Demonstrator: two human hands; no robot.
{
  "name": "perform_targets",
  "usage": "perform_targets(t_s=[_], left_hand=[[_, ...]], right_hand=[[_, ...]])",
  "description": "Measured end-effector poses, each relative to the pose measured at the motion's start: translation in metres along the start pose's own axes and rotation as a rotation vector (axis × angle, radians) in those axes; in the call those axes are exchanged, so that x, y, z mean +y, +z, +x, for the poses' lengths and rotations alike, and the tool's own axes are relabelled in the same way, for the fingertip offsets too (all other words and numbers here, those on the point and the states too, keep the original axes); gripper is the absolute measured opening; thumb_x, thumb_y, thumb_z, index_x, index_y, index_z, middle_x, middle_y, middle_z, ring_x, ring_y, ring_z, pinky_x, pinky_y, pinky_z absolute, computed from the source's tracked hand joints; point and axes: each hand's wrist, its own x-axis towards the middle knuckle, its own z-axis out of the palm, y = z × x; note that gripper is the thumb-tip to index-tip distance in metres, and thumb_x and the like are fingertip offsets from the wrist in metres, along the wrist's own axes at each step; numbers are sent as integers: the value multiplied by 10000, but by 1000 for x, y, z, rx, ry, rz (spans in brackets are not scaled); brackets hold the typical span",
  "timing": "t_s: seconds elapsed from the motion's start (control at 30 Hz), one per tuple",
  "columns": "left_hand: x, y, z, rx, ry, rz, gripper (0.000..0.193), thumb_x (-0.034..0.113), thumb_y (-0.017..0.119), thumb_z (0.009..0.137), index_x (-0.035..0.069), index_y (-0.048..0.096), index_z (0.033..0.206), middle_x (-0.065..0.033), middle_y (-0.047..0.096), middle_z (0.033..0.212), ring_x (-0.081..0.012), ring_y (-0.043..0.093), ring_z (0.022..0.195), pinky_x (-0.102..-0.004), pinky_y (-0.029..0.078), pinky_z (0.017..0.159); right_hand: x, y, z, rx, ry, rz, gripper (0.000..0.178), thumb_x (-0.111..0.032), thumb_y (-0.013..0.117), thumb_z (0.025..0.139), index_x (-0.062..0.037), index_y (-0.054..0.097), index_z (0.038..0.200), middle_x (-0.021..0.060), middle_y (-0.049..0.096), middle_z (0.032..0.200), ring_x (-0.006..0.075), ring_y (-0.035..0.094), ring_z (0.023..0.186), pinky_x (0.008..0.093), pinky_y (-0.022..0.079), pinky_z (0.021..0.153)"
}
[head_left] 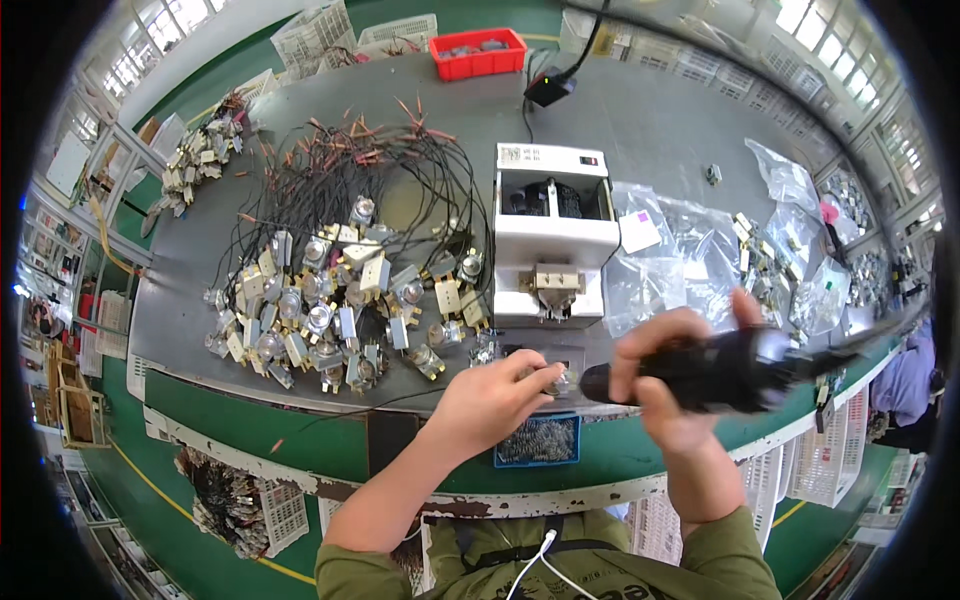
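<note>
Right fingers [658,333] grip a black tool [712,372], left fingers [536,380] a small part [565,380], between white machine [556,243] and blue tray [578,440].

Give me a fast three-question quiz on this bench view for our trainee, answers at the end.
1. Multiple choice: what is in the right hand's grip?
A) a wooden hammer
B) a black cylindrical handheld tool
C) a yellow paper roll

2. True or false: the red rectangular plastic bin sits farther from the person than the white box-shaped machine.

3. Fill in: as the person sees it, the heap of pale block-shaped parts with black wires lies to the ____ of the machine.

Key: 1. B; 2. True; 3. left.
</note>
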Motion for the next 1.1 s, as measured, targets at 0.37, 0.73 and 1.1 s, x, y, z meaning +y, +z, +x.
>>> perform_targets(t_s=[0.37, 0.73, 1.1], left_hand=[[10, -26, -42, 59, -210, 140, 342, 222, 754, 848, 170, 673, 1176, 0, 658, 1049, -225, 683, 789, -339, 559, 624], [-63, -63, -444, 860, -1167, 640, 343, 114, 588, 992, 27, 584, 1323, -140, 630, 1227, -276, 619, 1047, -373, 511, 839], [-88, 95, -594, 351, -1584, 206, 437, 163, 683, 860, -23, 625, 1251, -262, 636, 1212, -417, 587, 1168, -441, 440, 1046]], right_hand=[[30, 26, 0, 337, 166, 268, 1150, 47, 770, 778, -132, -20, 1594, 201, 484, 1397, 229, 562, 1194, 344, 482, 990], [19, 8, -104, 157, 102, 211, 463, -194, 599, 983, -63, 447, 1400, 190, 669, 1146, 250, 667, 968, 313, 504, 716], [-38, 18, -174, -1100, 717, 230, 271, -311, 647, 948, -155, 619, 1168, 83, 674, 956, 280, 683, 875, 400, 539, 740]])
